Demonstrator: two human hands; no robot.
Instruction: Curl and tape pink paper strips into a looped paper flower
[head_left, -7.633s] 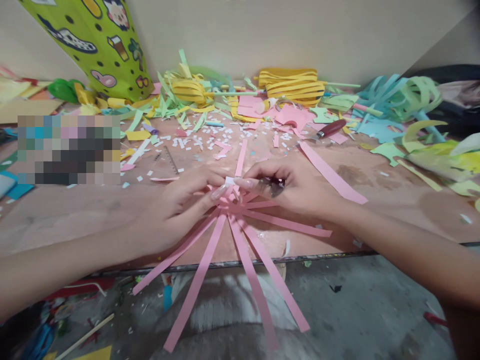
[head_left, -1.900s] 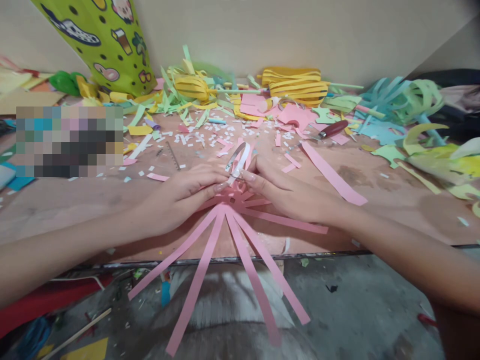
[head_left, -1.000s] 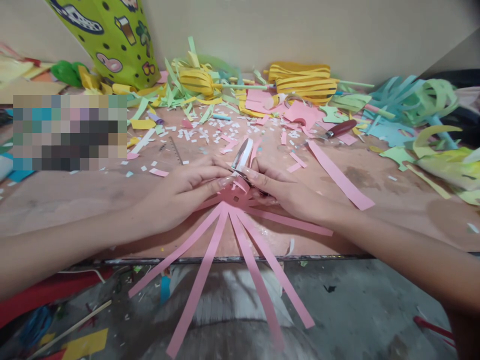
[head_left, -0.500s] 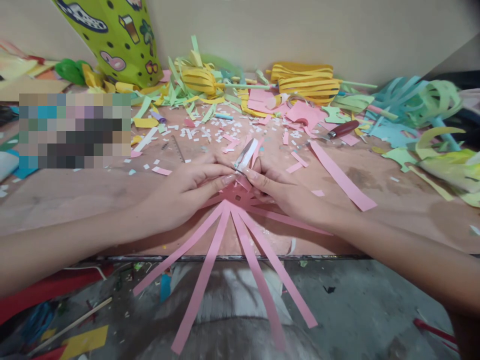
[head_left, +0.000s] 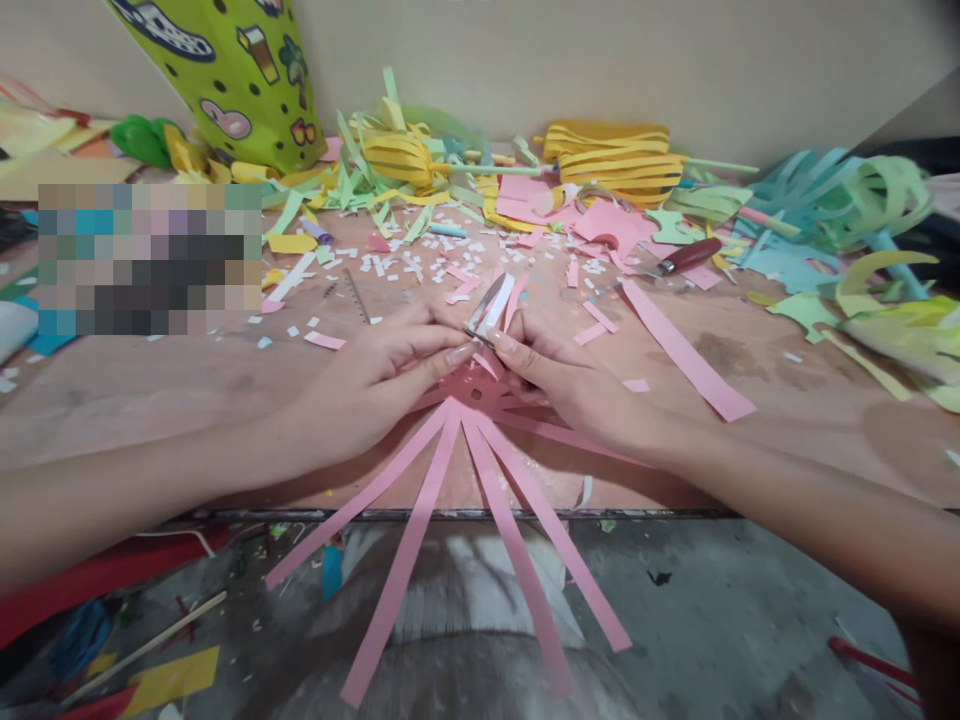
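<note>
Strips (head_left: 450, 440) fan off the table's (head_left: 150, 400) near edge. Your left hand (head_left: 375, 375) pinches their hub, and your right hand (head_left: 577, 385) pinches the white strip (head_left: 491, 302) standing there. Tug too hard and the hub could slide or tear.

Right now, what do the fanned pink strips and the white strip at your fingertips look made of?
The pink strips look like thin matte paper: their ends sag past the table edge. The white strip is glossy with a grey sheen, probably tape or its backing, not certain.
</note>
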